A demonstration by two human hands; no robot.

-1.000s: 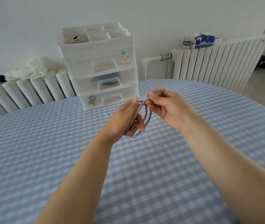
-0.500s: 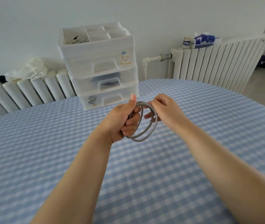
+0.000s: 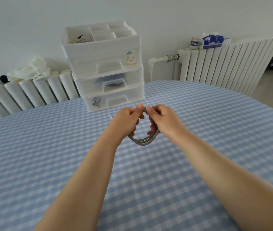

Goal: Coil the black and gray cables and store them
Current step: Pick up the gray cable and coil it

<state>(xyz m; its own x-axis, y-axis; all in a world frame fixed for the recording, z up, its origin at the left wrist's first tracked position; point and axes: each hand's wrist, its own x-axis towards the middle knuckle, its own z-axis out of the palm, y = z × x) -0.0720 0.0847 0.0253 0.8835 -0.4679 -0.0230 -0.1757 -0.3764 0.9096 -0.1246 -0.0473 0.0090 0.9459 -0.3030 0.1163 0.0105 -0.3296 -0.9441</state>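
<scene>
The gray cable point(image 3: 142, 140) is wound into a small coil of about three loops and held in the air above the surface point(image 3: 49, 164), just in front of the drawers point(image 3: 109, 77). Both hands hold it at once. The left hand point(image 3: 126, 122) grips the coil's left side, fingers curled round the strands and thumb pressed on top. The right hand point(image 3: 162, 120) grips the right side in the same way, its fingers point(image 3: 151, 130) wrapped inside the loop and its thumb on top, almost meeting the left thumb. The lower arc of the coil hangs free between the two hands.

The surface is covered in a blue-and-white checked cloth. The drawers, a white stack of three with an open divided tray on top, stand at its far edge; the tray's left compartment holds a pale tangle of cord point(image 3: 79, 40). A dark shape shows through the middle drawer, too blurred to name. Radiators point(image 3: 224, 64) line the wall behind, with a white cloth point(image 3: 31, 69) on the left one and a tissue pack point(image 3: 212, 41) on the right.
</scene>
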